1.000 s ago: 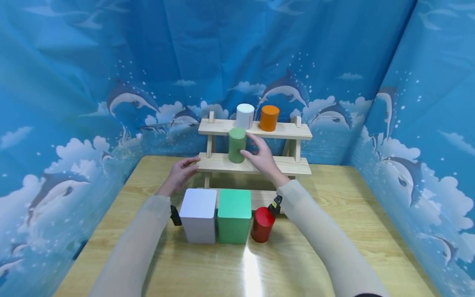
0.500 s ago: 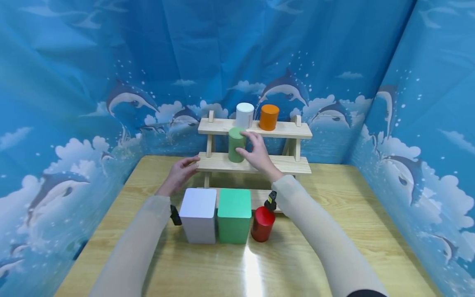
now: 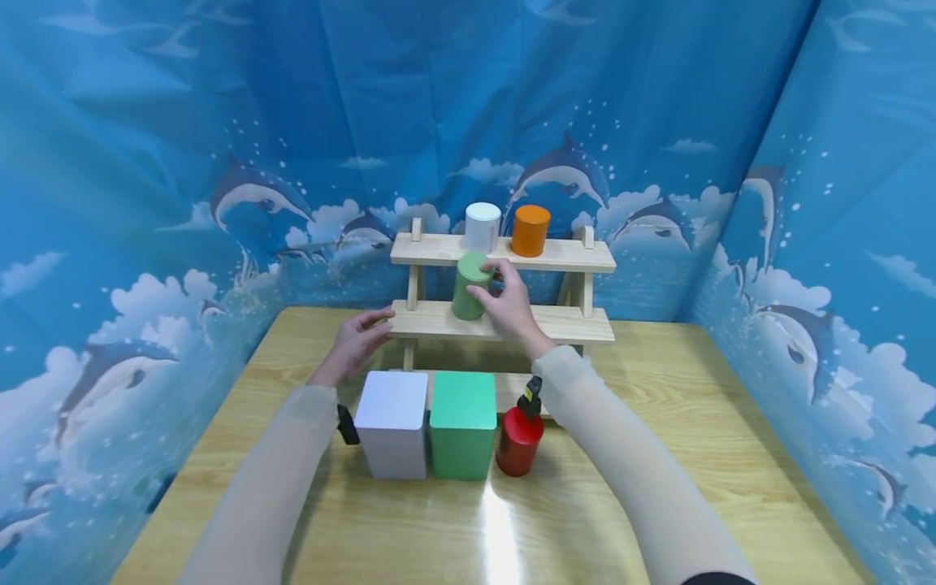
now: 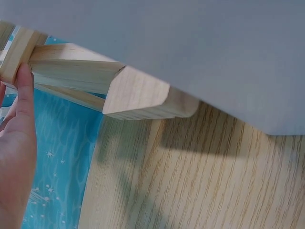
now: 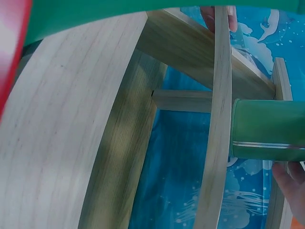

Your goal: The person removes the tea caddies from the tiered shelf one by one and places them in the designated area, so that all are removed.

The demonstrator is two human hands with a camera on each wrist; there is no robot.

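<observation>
Head view first, and here's the action: the right hand (image 3: pixel 510 305) pinches the green can (image 3: pixel 463 286), thumb on its near side and fingers by its upper rim. That can is at the middle shelf (image 3: pixel 424 319) of the wooden stand, its top leaning toward the right hand. Over at the other end, the left hand (image 3: pixel 354 345) has its fingertips on the shelf's left end. Up top, the white can (image 3: pixel 483 231) and orange can (image 3: pixel 530 234) stand side by side; in front, the white box (image 3: pixel 395 443), green box (image 3: pixel 463 447) and red can (image 3: pixel 517 451) line up on the table (image 3: pixel 607 504).

Across to the left wrist: fingertips show on both sides of a board's end, a light pinch by the look of it (steadying duty, I'd guess).

Now the right wrist: the green can's base sits right against the shelf; whether it's slightly lifted, I can't tell. Fingers press its side, partly cut off by the frame.

So the step in hand looks like handling the green can in place. The next move, I'd say, calls for a steady pinch, a quiet stand, and care around the upper shelf's edge.
</observation>
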